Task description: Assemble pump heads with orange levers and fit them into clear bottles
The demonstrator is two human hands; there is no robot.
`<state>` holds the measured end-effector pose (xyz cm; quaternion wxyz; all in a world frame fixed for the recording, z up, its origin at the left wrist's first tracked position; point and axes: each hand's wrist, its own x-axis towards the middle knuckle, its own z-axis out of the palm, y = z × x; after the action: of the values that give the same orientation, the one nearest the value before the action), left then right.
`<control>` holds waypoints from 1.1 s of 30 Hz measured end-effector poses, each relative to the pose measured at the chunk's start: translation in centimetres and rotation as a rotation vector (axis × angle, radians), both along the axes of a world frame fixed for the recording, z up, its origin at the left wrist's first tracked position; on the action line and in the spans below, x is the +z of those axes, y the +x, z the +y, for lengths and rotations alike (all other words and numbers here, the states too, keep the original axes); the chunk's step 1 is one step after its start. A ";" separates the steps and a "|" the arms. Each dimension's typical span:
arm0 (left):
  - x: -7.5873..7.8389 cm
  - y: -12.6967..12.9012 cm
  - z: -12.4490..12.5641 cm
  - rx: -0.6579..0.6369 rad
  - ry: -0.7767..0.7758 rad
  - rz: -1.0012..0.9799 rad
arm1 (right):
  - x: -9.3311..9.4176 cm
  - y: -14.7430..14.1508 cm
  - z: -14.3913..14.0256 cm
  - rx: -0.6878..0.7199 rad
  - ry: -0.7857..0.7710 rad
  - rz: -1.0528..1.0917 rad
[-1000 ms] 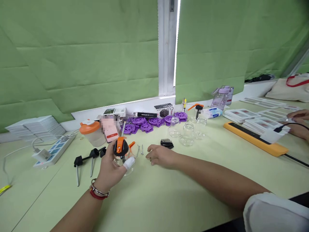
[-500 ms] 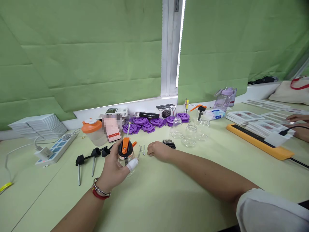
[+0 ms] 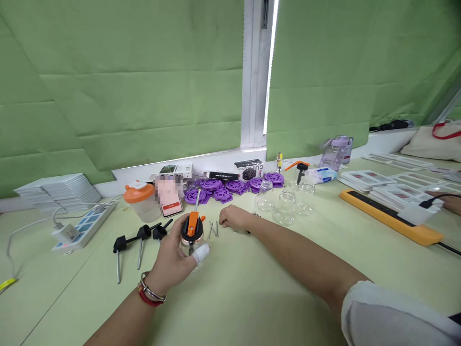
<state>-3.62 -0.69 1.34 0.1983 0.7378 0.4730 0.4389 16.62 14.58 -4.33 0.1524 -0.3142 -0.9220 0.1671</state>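
Head: lidded jar (image 3: 186,246), dark part (image 3: 191,249) inside

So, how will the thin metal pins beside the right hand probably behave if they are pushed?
The pins look straight and metallic, so they are probably stiff. Their slim shafts may roll or slide on the table, which looks smooth. They lie close together, so pushing one would likely disturb another.

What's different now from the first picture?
The right hand moved farther forward, nearer the metal pins; its arm now mostly hides the black bit set. I can't tell whether it picked anything up. The left hand still holds the glass jar; the purple pieces stayed put.
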 end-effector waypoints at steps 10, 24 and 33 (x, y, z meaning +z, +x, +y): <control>0.6 -0.3 -0.1 -0.362 -0.386 -0.404 | 3.0 2.0 -2.8 -0.296 -0.288 0.382; -1.3 0.8 0.1 -0.749 -0.763 -0.831 | 4.0 2.9 -9.9 -0.344 -1.224 0.870; -1.5 1.6 -0.3 -0.547 -0.850 -0.905 | 3.3 2.5 -10.5 -0.386 -1.107 0.996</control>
<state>-1.98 -0.95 -0.14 0.7535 0.4324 0.2711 0.4144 19.13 4.08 -1.02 0.3966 -0.3875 -0.4555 0.6965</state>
